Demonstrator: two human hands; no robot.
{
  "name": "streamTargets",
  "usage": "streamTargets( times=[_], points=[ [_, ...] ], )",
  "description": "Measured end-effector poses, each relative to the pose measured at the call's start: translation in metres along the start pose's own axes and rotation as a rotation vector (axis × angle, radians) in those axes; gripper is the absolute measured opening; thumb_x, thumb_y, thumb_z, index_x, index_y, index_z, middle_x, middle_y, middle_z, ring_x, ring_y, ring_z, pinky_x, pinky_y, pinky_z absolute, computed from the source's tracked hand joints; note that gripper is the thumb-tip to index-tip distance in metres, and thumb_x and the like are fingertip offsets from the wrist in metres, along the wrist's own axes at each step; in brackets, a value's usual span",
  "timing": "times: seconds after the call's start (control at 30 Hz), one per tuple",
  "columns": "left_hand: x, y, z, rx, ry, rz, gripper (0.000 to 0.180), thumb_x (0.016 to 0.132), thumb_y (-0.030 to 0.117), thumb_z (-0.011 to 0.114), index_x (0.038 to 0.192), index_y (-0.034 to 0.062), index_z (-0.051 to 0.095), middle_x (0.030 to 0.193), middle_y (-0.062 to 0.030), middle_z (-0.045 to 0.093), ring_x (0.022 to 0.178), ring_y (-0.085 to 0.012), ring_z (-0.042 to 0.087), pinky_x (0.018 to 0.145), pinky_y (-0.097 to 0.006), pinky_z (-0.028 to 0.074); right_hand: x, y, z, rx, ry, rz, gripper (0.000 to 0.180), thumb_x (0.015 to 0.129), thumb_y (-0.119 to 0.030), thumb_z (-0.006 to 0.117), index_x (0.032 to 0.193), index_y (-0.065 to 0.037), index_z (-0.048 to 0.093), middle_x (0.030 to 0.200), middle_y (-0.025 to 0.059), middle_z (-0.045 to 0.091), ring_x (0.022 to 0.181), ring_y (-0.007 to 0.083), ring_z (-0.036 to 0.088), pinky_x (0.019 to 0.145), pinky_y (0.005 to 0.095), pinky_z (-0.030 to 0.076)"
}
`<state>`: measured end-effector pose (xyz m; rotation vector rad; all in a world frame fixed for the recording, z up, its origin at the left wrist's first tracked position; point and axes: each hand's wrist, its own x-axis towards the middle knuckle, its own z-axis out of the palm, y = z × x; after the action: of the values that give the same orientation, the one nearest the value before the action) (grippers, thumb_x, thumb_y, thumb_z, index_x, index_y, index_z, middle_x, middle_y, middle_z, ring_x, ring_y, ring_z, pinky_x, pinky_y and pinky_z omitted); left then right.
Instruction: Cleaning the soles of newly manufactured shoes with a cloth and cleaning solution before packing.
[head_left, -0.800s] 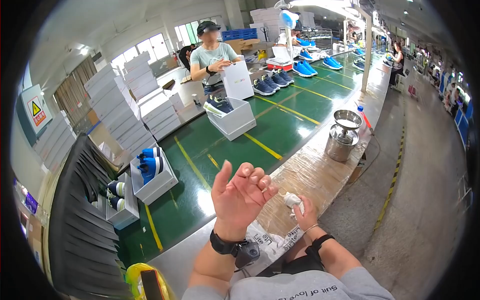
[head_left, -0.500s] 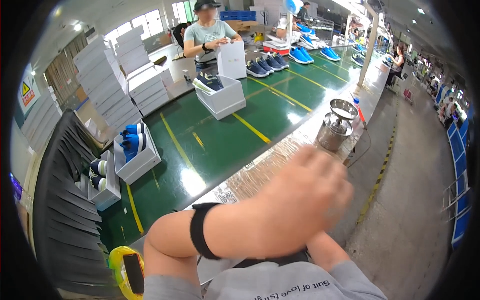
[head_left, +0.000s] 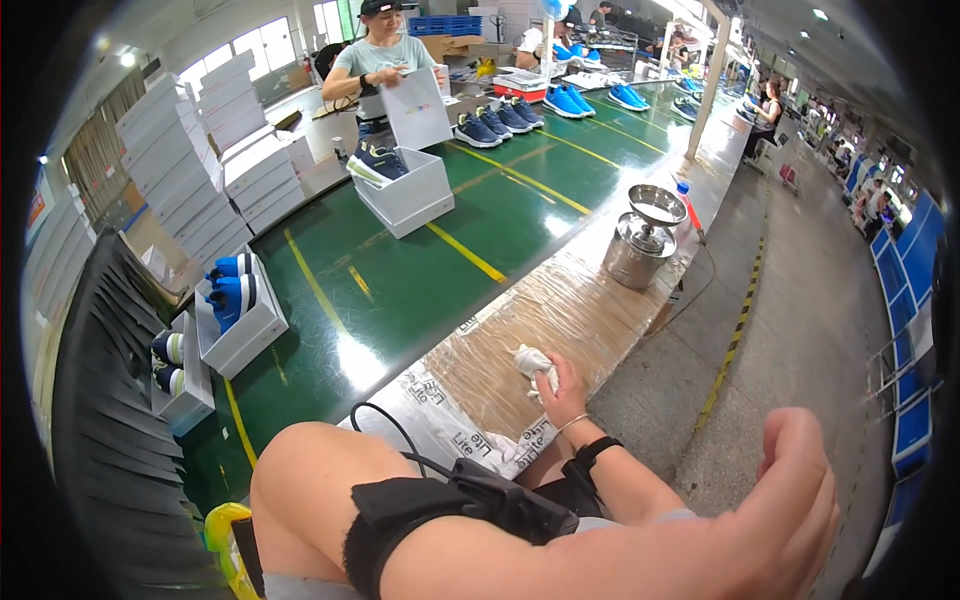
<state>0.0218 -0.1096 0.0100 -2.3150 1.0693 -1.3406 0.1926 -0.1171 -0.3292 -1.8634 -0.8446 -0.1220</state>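
My right hand grips a crumpled white cloth over the plastic-wrapped cardboard ledge. In front, my left forearm crosses to the right, with a black band around it. At the lower right is my left hand, its fingers bent and partly hidden; I cannot tell whether it holds anything. A black device with a cable lies beside that arm. Nearest to my right hand, farther along the ledge, stands a metal pump dispenser with a dish top.
A green conveyor carries white boxes of blue shoes and navy shoes, plus loose pairs. Across it, a co-worker holds a white box lid. White boxes are stacked left, beside a black strip curtain. A post rises right.
My left hand has swung to the lower right, uncovering my right hand with the cloth. The co-worker's white lid has tilted over the shoe box. The view has shifted slightly.
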Motion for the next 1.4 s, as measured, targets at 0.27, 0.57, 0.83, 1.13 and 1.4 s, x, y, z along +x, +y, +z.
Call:
streamTargets(
  times=[0.27,0.57,0.83,1.13,1.4],
  points=[
    [-0.012,-0.018,-0.018,-0.059,-0.004,-0.223,0.025,0.067,0.022,0.066,0.078,0.0009,0.06,0.08,-0.0116,0.055,0.078,-0.0261,0.053,0.08,-0.043,0.043,0.009,-0.007,0.023,0.037,0.002,-0.1,0.035,0.081,-0.016,0.062,0.113,-0.003,0.053,0.101,0.0171,0.06,0.093,0.0309,0.058,0.081,0.0363,0.045],
    [-0.092,-0.01,0.04,-0.408,-0.443,-0.523,0.026,0.072,0.025,0.069,0.085,0.0056,0.059,0.086,-0.0082,0.055,0.082,-0.0256,0.054,0.078,-0.037,0.043,-0.002,0.011,0.03,0.11,-0.018,-0.099,0.037,0.08,-0.017,0.062,0.114,-0.004,0.052,0.106,0.0186,0.058,0.1,0.0364,0.053,0.088,0.0413,0.041],
    [-0.268,0.107,0.087,-0.348,-0.91,-0.889,0.052,0.073,0.03,0.07,0.118,0.0093,0.053,0.125,-0.0214,0.044,0.116,-0.0364,0.043,0.094,-0.046,0.037,0.008,0.009,0.012,0.051,0.006,-0.091,0.036,0.08,-0.019,0.062,0.112,-0.005,0.054,0.106,0.0193,0.057,0.099,0.0371,0.053,0.086,0.0414,0.042],
    [-0.376,0.226,0.093,-0.257,-0.77,-1.099,0.069,0.081,0.042,0.059,0.137,0.0082,0.036,0.141,-0.0274,0.026,0.131,-0.0471,0.022,0.104,-0.055,0.023,0.009,0.018,0.006,0.04,-0.004,-0.073,0.037,0.079,-0.02,0.063,0.112,-0.004,0.054,0.105,0.0194,0.058,0.099,0.0367,0.054,0.086,0.0408,0.042],
    [-0.384,0.227,0.111,0.144,-0.783,-0.832,0.071,0.081,0.044,0.057,0.138,0.0082,0.035,0.143,-0.0256,0.026,0.133,-0.0415,0.022,0.108,-0.053,0.019,0.016,0.029,0.012,0.019,-0.014,-0.099,0.038,0.078,-0.018,0.063,0.112,-0.004,0.053,0.105,0.0194,0.057,0.099,0.037,0.054,0.086,0.0417,0.043]
  ],
)
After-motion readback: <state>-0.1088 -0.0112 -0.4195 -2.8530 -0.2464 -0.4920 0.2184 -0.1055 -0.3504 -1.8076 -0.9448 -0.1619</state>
